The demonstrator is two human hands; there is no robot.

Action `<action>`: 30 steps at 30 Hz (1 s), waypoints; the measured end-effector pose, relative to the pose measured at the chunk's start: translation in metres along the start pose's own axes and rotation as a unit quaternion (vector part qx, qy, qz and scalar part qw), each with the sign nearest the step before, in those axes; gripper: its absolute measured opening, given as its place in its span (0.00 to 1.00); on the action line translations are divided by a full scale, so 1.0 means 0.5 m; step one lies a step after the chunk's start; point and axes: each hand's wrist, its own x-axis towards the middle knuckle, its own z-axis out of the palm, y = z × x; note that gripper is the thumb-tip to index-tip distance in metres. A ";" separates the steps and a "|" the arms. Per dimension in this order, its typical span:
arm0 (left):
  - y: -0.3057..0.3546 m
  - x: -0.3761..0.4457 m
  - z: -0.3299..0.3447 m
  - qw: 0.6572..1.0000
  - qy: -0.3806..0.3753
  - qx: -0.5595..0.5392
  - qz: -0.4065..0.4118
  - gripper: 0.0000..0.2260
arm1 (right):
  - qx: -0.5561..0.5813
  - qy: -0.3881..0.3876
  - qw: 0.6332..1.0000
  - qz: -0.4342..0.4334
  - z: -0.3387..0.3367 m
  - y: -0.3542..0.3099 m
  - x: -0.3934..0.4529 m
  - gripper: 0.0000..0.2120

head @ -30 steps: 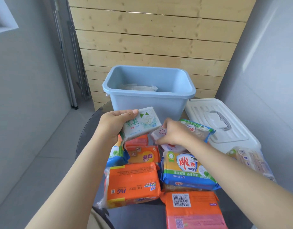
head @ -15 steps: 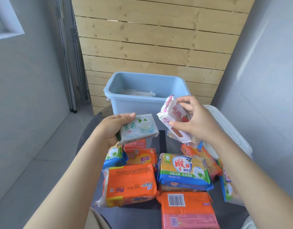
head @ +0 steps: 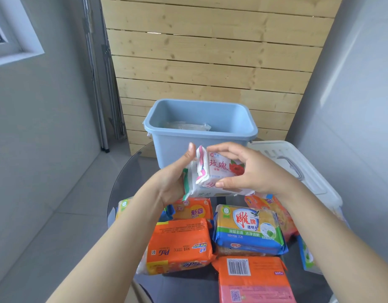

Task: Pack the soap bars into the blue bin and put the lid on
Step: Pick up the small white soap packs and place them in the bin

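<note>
white rose-print soap bar [head: 221, 171], both hands' grip

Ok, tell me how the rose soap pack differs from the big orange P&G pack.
The rose soap pack is white with a red flower; the orange P&G pack is orange with yellow trim. The rose pack is held in the air between the left hand and right hand; the P&G pack lies on the table and looks larger. Both are still outside the blue bin.

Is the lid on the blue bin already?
No, the blue bin is open on top, and the white lid lies on the table to its right.
</note>
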 end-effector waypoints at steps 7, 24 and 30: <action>-0.004 0.005 0.018 0.999 0.038 -0.010 -0.005 0.10 | -0.017 0.044 0.999 0.021 0.007 -0.012 0.004 0.43; 0.205 0.014 0.047 0.991 0.081 0.050 0.091 0.10 | 0.400 0.128 0.903 0.090 -0.070 -0.062 0.071 0.11; 0.289 0.112 0.037 0.978 0.162 0.120 0.056 0.13 | 0.376 0.222 0.889 0.136 -0.108 -0.061 0.176 0.20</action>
